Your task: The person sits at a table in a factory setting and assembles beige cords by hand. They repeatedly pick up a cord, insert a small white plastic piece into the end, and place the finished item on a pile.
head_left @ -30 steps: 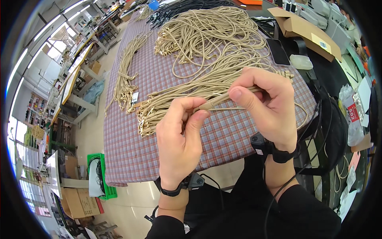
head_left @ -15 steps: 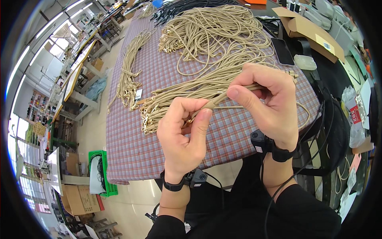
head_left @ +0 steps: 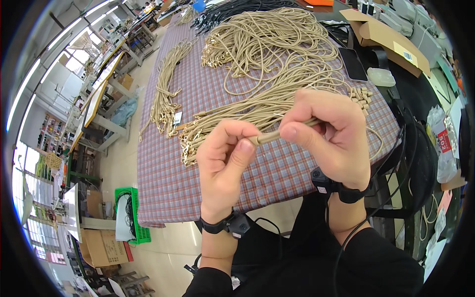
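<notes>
Between my hands runs a short taut length of tan cord [head_left: 269, 137], above the front part of the table. My left hand [head_left: 221, 166] is closed, with thumb and forefinger pinching a small tan sleeve-like stopper [head_left: 255, 140] on that cord. My right hand [head_left: 332, 134] grips the cord a little farther right, its fingers curled round and partly hiding it. Just behind lies a bundle of tan cords [head_left: 237, 110] with gold metal clasps [head_left: 188, 148] at its left end. Several loose tan stoppers [head_left: 360, 97] are heaped beyond my right hand.
A checked cloth [head_left: 163, 198] covers the table. Farther back are a large tan cord pile [head_left: 269, 37], black cords [head_left: 232, 15] and a smaller tan bundle [head_left: 168, 84]. A phone [head_left: 353, 64], a translucent block [head_left: 381, 77] and a cardboard box [head_left: 386, 42] line the right side.
Both hands remain closed on the cord. My left fingers now cover more of the stopper, and a longer stretch of cord shows between the hands. My right hand has dropped slightly, exposing the heaped stoppers.
</notes>
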Demonstrator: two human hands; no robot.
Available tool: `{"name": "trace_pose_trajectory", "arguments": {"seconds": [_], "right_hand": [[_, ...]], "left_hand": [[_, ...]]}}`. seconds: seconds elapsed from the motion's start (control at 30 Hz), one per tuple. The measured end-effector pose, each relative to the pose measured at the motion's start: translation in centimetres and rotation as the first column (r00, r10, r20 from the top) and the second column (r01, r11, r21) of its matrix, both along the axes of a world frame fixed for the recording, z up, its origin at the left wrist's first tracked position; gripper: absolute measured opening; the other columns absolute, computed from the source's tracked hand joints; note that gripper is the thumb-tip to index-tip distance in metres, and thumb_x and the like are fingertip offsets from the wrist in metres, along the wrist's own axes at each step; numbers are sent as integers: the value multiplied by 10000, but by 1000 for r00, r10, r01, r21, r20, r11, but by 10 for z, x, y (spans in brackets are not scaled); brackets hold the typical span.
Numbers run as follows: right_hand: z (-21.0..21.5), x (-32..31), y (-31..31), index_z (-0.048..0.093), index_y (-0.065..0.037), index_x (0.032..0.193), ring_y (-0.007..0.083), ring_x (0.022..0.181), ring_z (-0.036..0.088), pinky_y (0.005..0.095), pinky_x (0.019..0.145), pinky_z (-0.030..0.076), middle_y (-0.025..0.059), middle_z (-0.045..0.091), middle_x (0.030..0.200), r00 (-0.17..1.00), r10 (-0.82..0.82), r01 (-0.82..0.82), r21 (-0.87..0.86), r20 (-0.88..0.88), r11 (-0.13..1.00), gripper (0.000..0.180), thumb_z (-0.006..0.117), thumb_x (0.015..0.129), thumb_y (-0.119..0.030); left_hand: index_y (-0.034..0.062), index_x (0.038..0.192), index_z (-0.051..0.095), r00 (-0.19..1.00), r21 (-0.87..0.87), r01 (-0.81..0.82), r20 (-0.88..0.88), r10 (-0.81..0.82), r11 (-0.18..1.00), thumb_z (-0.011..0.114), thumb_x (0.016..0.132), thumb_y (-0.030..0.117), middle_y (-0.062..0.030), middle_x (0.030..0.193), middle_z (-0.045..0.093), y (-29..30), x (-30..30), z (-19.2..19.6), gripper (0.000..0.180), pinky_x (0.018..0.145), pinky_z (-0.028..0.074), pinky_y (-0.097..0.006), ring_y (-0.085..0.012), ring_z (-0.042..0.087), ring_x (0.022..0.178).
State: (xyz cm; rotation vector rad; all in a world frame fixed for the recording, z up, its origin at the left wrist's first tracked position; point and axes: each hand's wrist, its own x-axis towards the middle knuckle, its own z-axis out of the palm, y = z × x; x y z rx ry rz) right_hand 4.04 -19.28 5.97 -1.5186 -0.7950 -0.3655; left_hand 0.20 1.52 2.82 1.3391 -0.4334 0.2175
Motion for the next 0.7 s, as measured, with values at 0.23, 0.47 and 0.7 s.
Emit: {"name": "trace_pose_trajectory", "arguments": {"seconds": [0.23, 0.47, 0.7], "right_hand": [[-1, -3, 4, 714, 2, 840, 100, 642, 473, 274, 567, 314, 24, 600, 744, 999, 27, -26, -9, 34, 1000, 123, 809, 877, -66], [7, 3, -1, 710, 6, 875, 197, 591, 579, 303, 543, 441, 71, 634, 728, 992, -19, 33, -114, 126, 993, 91, 792, 836, 10], [-3, 8, 8, 727, 8, 927, 185, 626, 627, 288, 579, 484, 71, 678, 769, 997, 40, -29, -170, 63, 985, 110, 794, 840, 16]], "left_hand": [[2, 1061, 624, 953, -260, 289, -10, -302, 921, 673, 1058, 203, 6, 856, 578, 0, 9, -14, 208, 630, 341, -261, -84, 431, 696], [3, 1070, 634, 987, -112, 137, -64, -145, 984, 671, 1054, 143, 8, 849, 591, 1, 5, -3, 146, 633, 367, -241, -79, 461, 698], [-19, 1250, 602, 917, 422, -391, 258, 306, 818, 631, 1038, 10, -37, 924, 646, -7, -16, 13, 215, 700, 456, -233, -86, 556, 775]]}}
